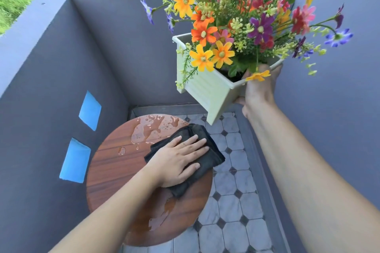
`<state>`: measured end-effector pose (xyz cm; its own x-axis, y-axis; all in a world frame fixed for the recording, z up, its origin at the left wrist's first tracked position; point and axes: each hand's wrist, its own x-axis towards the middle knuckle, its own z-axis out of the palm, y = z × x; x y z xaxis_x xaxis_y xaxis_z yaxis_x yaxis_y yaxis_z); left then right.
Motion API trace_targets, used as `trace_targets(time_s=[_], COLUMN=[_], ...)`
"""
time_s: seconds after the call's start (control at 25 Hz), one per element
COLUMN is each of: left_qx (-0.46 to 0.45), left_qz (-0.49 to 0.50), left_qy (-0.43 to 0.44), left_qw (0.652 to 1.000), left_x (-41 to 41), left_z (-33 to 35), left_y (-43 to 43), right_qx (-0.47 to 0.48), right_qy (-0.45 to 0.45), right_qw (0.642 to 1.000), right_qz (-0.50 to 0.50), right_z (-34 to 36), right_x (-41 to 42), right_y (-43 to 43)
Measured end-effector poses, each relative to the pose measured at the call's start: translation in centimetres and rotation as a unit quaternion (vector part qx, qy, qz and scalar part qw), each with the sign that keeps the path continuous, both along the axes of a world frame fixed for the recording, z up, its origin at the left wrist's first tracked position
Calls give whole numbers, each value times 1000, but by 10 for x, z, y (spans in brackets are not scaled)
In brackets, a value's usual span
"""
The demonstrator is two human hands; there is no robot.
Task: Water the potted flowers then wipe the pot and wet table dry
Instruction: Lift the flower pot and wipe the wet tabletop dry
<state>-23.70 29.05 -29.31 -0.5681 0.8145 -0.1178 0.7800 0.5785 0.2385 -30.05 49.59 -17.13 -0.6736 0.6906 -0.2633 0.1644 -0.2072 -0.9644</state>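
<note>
Wiping is the step in hand — the left hand (181, 159) lies flat on a dark cloth (197, 156), fingers straight and slightly spread, pressing it onto the round wooden table (111, 170). Puddles (148, 129) sit on the far edge of the tabletop, and more water (162, 211) lies nearer the person. The right hand (258, 88) holds the pale square pot (207, 88) of flowers (242, 16) tilted in the air, clear of the table, fingers curled round its rim and side. Next, I judge, the cloth should sweep toward the far puddles, then back over the near patch.
</note>
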Motion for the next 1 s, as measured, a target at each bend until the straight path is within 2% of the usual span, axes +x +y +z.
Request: trace_targets(time_s=[0.16, 0.36, 0.56, 0.72, 1.0], left_qx=[-1, 12, 29, 48, 65], left_qz=[181, 321, 487, 578, 671], left_qy=[10, -23, -28, -28, -24], left_qw=[983, 947, 872, 814, 739], left_x=[-1, -14, -25, -21, 11], left_z=[-6, -6, -8, -8, -9], left_y=[10, 16, 6, -11, -32], right_qx=[9, 7, -2, -11, -21], right_qy=[-6, -10, -16, -5, -2], right_qw=[1000, 1000, 1000, 1000, 1000], right_qz=[-2, -10, 0, 13, 21], right_z=[0, 1, 8, 15, 24], right_x=[1, 2, 9, 19, 36], right_y=[-5, -17, -27, -34, -43])
